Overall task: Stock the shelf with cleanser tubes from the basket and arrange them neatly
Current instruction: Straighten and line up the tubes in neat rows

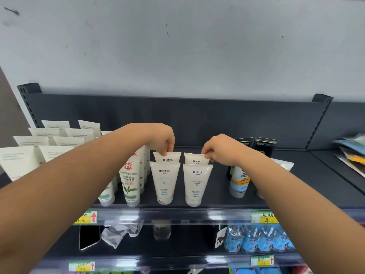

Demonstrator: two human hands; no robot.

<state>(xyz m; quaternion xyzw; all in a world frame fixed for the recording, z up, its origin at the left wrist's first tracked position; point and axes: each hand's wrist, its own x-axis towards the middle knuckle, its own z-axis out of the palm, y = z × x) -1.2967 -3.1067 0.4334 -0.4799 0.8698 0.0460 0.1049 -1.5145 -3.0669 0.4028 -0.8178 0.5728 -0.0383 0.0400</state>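
Left hand (162, 140) pinched the flat crimped top of the rear-left white plastic cleanser tube (166, 156), fingers curled over it. Right hand (221, 148) pinched the top corner of the rear-right white tube (195, 158) the same way. Both tubes stood cap-down in a second row, just behind the two front white tubes (165, 182) near the front edge of the dark grey metal shelf (217, 196), around its middle.

Step looked like seating and squaring the back pair. Next move likely called for lining them up straight behind the front pair, letting go without tipping them, then fetching more stock.

Basket was not in view. Rear tubes' lower halves were hidden by the front pair, so contact with the shelf couldn't be confirmed. Small print was unreadable. Right forearm covered part of the orange-and-blue tube (238, 180); left forearm cut across the green-leaf printed tubes (130, 180).
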